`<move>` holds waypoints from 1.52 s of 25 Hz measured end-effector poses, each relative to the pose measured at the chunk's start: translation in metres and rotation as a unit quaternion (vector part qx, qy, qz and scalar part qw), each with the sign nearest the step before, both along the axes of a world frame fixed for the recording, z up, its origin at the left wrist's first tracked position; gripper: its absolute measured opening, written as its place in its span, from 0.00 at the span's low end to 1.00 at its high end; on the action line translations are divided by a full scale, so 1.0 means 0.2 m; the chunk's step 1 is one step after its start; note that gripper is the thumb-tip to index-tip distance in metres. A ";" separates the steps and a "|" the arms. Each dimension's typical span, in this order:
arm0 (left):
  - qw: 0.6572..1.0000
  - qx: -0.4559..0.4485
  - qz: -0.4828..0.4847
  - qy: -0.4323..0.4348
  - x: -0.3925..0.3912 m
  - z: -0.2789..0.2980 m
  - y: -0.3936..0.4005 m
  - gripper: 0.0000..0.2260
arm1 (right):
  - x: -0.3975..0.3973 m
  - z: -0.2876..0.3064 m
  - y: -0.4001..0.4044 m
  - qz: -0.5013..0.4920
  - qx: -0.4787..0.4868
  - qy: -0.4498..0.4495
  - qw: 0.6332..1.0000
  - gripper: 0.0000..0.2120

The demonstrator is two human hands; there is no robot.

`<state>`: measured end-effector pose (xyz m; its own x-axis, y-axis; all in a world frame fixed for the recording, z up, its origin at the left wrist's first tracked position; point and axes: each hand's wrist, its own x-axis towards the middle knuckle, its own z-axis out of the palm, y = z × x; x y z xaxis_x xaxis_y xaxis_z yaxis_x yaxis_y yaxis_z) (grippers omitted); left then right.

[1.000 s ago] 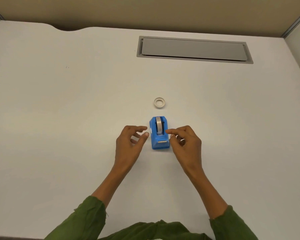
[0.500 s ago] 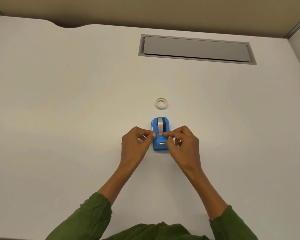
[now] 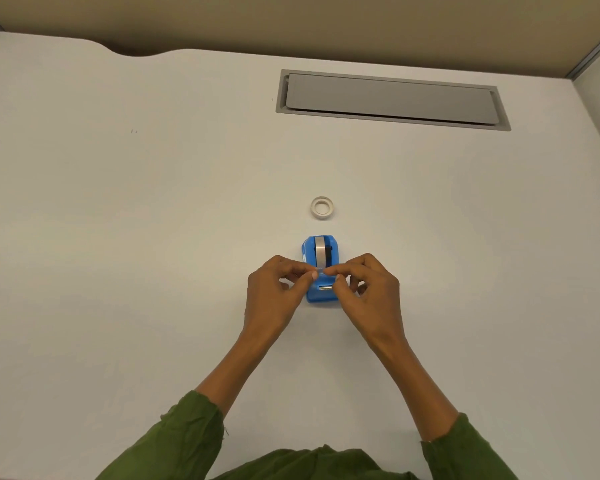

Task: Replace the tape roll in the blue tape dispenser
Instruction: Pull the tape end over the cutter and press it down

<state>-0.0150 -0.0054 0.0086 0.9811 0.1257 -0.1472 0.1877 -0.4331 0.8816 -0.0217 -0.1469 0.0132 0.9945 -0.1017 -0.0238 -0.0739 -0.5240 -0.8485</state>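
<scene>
The blue tape dispenser (image 3: 321,298) stands on the white desk (image 3: 153,237) just in front of me, cutter end toward me. A grey-white tape roll (image 3: 322,250) sits in its cradle. My left hand (image 3: 274,294) and my right hand (image 3: 373,291) meet over the dispenser's middle, each with thumb and forefinger pinched together on what looks like the loose end of the tape. The fingertips hide that spot. A second, white tape roll (image 3: 312,207) lies flat on the desk just beyond the dispenser, untouched.
A grey cable hatch (image 3: 388,98) is set into the desk at the back right. Beige partition walls (image 3: 291,22) close off the far edge and the right side. Green sleeves cover both forearms.
Both hands closed in from the dispenser's sides. Their fingertips rose from its flanks and now pinch together above its middle. The dispenser and the loose roll stayed put.
</scene>
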 end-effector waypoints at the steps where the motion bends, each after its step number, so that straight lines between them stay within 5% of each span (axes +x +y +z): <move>1: 1.000 -0.001 -0.003 -0.001 0.00 0.00 0.00 0.05 | 0.00 0.00 0.00 0.005 0.002 0.003 1.000 0.09; 12: 0.996 0.001 -0.040 -0.074 -0.04 0.04 0.00 0.04 | 0.00 0.05 -0.03 0.017 0.035 0.003 0.999 0.02; 30: 0.992 -0.002 -0.056 -0.111 -0.06 0.05 -0.01 0.06 | -0.02 0.08 -0.05 0.081 -0.113 -0.115 0.984 0.06; 38: 0.981 0.028 -0.185 -0.043 -0.03 -0.02 0.07 0.37 | -0.08 0.00 -0.06 0.086 -0.331 -0.307 0.888 0.02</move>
<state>-0.0208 0.0094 0.0039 0.9697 -0.2360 -0.0640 -0.0663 -0.5057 0.8602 -0.0379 -0.1581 0.0136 0.8012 0.2630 0.5376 0.4254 -0.8821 -0.2025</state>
